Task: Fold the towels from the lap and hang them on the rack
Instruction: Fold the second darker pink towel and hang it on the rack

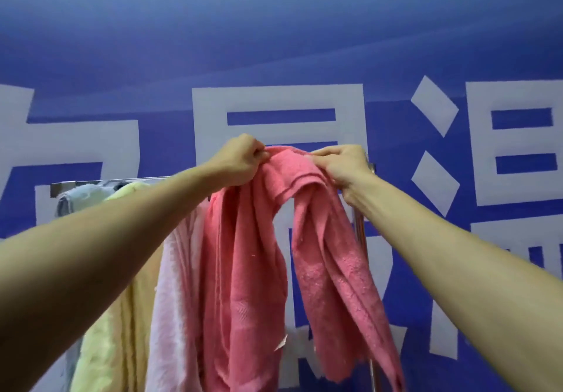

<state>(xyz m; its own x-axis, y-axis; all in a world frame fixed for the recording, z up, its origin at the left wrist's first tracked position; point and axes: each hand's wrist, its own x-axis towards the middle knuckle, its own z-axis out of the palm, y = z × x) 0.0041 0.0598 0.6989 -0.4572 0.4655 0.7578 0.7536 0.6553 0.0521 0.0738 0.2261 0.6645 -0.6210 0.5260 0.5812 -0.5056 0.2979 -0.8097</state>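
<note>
A coral-pink towel (243,269) hangs bunched from both my hands at the height of the rack's top rail (79,184). My left hand (240,160) grips its upper edge on the left, and my right hand (344,163) pinches the same edge on the right. The towel falls in two long folds, with a gap between them. Most of the rail behind the towel and my arms is hidden. The rack's right upright (362,239) shows beside the towel.
Three other towels hang on the rail to the left: a light blue one (76,198), a pale yellow one (103,346) and a pale pink one (173,315). A blue wall with large white characters (274,96) stands close behind the rack.
</note>
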